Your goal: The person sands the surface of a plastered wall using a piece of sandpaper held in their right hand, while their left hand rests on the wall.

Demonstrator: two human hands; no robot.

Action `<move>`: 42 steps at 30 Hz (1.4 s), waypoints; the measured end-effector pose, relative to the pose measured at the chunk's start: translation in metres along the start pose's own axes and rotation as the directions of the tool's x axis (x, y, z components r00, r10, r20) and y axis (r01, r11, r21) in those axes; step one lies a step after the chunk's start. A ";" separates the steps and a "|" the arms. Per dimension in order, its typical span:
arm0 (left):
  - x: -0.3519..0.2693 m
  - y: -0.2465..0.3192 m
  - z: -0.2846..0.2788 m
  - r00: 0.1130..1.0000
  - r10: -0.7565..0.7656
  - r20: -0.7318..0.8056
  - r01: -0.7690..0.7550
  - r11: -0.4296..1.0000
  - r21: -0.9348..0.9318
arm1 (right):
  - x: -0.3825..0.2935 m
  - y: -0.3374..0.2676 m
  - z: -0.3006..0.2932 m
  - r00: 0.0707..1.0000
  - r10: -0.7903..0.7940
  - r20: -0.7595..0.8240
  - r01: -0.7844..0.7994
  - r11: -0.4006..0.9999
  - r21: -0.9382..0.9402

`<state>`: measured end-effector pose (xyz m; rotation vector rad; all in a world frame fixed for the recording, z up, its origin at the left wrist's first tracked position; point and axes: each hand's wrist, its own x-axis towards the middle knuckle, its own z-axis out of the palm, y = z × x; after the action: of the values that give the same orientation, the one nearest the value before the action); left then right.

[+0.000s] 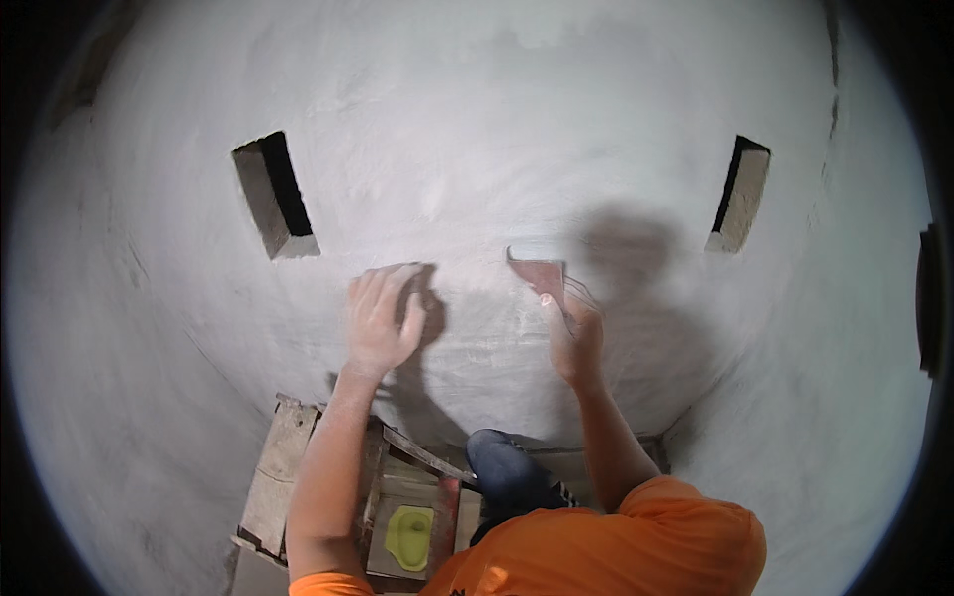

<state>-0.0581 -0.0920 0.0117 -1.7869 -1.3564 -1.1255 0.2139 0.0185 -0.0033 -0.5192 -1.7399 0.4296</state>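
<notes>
A white-plastered wall [462, 171] fills most of the view. My right hand [580, 339] grips a putty knife [542, 276] with a reddish-brown blade, whose broad edge is at the plaster. Wet-looking smears and rough patches show on the wall around the blade. To the left, my left hand [384, 316] is spread at the wall with its thumb apart from the fingers and holds nothing. Its shadow falls close beside it; whether the palm touches the plaster, I cannot tell.
Two rectangular recesses, one left [276, 197] and one right [738, 197], cut into the wall. Below my left arm stands a worn wooden platform [283, 469]. Through its frame shows a yellow-green squat toilet pan [410, 538]. My bent knee [507, 465] is close to the wall.
</notes>
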 end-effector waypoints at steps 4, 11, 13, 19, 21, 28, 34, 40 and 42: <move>0.056 0.085 -0.010 0.970 -0.076 0.230 0.140 0.952 -0.272 | -0.005 -0.015 -0.014 0.981 0.156 0.112 -0.186 0.915 0.359; 0.062 0.121 -0.018 0.891 -0.205 0.406 0.393 0.794 -0.463 | -0.006 -0.045 -0.022 0.989 0.047 0.143 -0.123 0.803 0.583; 0.064 0.125 -0.017 0.879 -0.198 0.435 0.400 0.801 -0.445 | -0.006 -0.045 -0.026 0.996 -0.040 0.080 -0.002 0.889 0.457; 0.057 0.127 -0.007 0.934 -0.090 0.346 0.204 0.930 -0.306 | 0.045 0.004 -0.075 0.827 -0.460 -0.324 0.312 0.854 -0.415; 0.057 0.122 -0.006 0.932 -0.059 0.356 0.143 0.967 -0.213 | 0.086 0.022 -0.112 0.689 -0.495 -0.529 0.207 0.834 -0.511; 0.056 0.101 0.002 0.922 -0.066 0.380 0.120 0.986 -0.118 | 0.058 0.123 -0.115 0.771 -0.485 -0.413 0.091 0.725 -0.682; 0.109 0.089 0.023 0.944 0.122 0.305 -0.116 0.993 -0.035 | 0.160 0.087 -0.141 0.722 -0.648 -0.243 0.356 0.649 -0.672; 0.188 0.099 0.054 0.961 0.226 0.159 -0.249 0.958 0.143 | 0.192 0.083 -0.131 0.647 -0.675 -0.355 0.491 0.724 -0.484; 0.200 0.104 0.060 0.959 0.249 0.136 -0.264 0.958 0.110 | 0.161 0.113 -0.131 0.655 -0.714 -0.248 0.555 0.678 -0.482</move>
<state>0.0793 0.0165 0.1656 -1.8975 -1.1918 -0.7860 0.3237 0.2029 0.0947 -0.1820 -1.4488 -0.5182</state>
